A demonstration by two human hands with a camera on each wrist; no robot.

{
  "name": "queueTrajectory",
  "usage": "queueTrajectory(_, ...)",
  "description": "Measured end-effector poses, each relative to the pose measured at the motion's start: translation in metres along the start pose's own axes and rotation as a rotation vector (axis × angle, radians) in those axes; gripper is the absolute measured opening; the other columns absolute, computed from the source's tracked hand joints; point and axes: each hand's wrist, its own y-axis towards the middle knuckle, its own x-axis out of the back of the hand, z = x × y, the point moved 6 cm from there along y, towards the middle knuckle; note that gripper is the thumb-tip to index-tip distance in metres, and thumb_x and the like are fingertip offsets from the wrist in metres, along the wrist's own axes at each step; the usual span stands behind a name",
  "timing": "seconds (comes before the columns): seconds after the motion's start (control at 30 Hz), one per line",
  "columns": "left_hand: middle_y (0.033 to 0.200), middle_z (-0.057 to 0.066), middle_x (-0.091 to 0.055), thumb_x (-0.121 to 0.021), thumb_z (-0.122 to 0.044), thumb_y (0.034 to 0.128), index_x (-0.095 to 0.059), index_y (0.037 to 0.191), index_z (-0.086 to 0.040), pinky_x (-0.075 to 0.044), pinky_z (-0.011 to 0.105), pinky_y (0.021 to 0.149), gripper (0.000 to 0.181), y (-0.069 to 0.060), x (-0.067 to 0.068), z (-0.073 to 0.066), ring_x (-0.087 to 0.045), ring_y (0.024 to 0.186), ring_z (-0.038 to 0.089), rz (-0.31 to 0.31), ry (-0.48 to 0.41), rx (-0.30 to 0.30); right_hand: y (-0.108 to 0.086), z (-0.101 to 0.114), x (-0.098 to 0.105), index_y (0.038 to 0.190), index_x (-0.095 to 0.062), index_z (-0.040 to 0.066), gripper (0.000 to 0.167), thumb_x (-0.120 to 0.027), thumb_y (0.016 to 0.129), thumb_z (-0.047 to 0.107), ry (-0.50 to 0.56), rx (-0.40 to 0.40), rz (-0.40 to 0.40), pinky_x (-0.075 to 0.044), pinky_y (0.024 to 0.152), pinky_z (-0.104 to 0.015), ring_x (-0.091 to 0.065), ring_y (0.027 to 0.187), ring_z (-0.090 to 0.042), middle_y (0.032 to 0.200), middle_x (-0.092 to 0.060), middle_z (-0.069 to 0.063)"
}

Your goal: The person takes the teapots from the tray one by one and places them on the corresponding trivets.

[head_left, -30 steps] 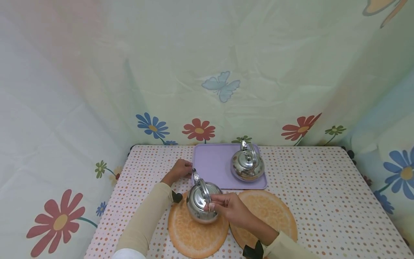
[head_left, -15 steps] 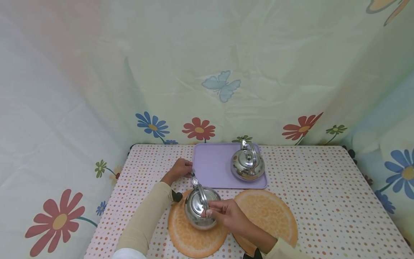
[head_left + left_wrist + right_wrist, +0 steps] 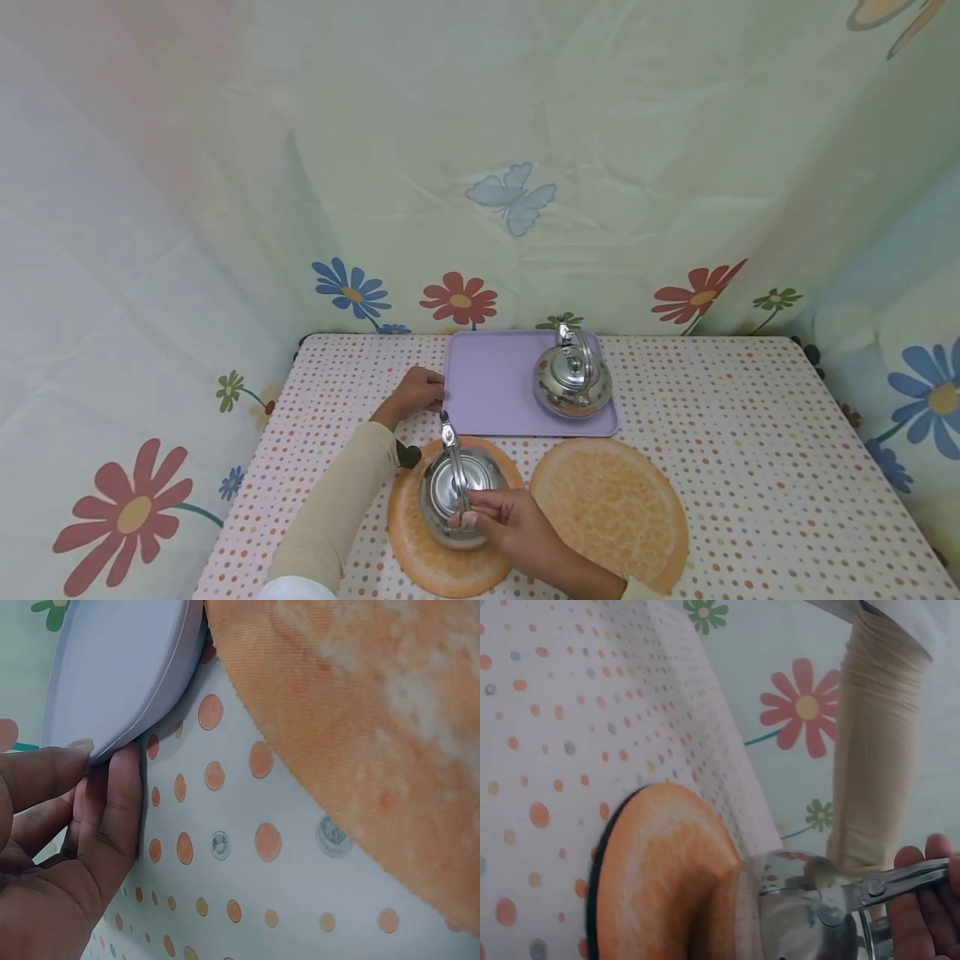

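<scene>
My left hand (image 3: pixel 418 390) pinches the left rim of a lilac tray (image 3: pixel 483 375); in the left wrist view the thumb lies on the rim and fingers reach beneath it. With my right hand (image 3: pixel 521 537) I grip the handle of a shiny steel teakettle (image 3: pixel 486 472). That kettle is over the left orange-slice placemat (image 3: pixel 408 546), its spout pointing toward the tray. Whether its base touches the mat I cannot tell. The right wrist view catches only part of the kettle (image 3: pixel 799 919) and the fingers on its handle.
A second steel teakettle (image 3: pixel 566 392) stands on the tray's right side. To the right of the first mat lies another orange-slice placemat (image 3: pixel 611 508). Both mats and the tray are on a dotted tablecloth (image 3: pixel 750 467), with a flowered curtain (image 3: pixel 600 208) behind.
My right hand has drawn the held teakettle toward me and slightly left, away from the tray and over the left placemat. The left hand stays at the tray's rim.
</scene>
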Motion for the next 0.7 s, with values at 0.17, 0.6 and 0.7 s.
queueTrajectory(0.17,0.103,0.018,-0.065,-0.063,-0.002,0.0886,-0.059,0.124,0.01,-0.059,0.029,0.066,0.038,-0.0005,0.0022,0.0001,-0.069,0.075,0.021,-0.006,-0.007,0.002,-0.002,-0.0024,-0.0055,0.122,-0.05,-0.023,0.033,-0.054,0.096,-0.003,-0.005,0.02,-0.02,-0.052,0.087,-0.034,-0.064,0.104,-0.033,0.104,-0.067,-0.025)
queueTrajectory(0.6,0.1,0.016,-0.066,-0.063,-0.003,0.0896,-0.058,0.126,0.008,-0.059,0.028,0.065,0.038,0.0011,0.0005,0.0026,-0.069,0.073,0.019,0.0,0.0,0.041,-0.003,-0.0033,-0.0056,0.118,-0.056,-0.02,0.03,-0.056,0.096,0.001,0.002,0.019,0.001,-0.054,0.086,-0.036,-0.066,0.102,-0.024,0.103,-0.068,-0.025)
queueTrajectory(0.7,0.102,0.017,-0.066,-0.062,-0.002,0.0902,-0.057,0.127,0.009,-0.059,0.028,0.066,0.039,0.0005,-0.0003,0.001,-0.069,0.075,0.02,0.002,-0.005,0.034,-0.0026,-0.0056,-0.0037,0.117,-0.057,-0.019,0.029,-0.057,0.096,0.001,0.024,-0.009,0.003,-0.053,0.087,-0.036,-0.067,0.102,-0.023,0.103,-0.069,-0.023)
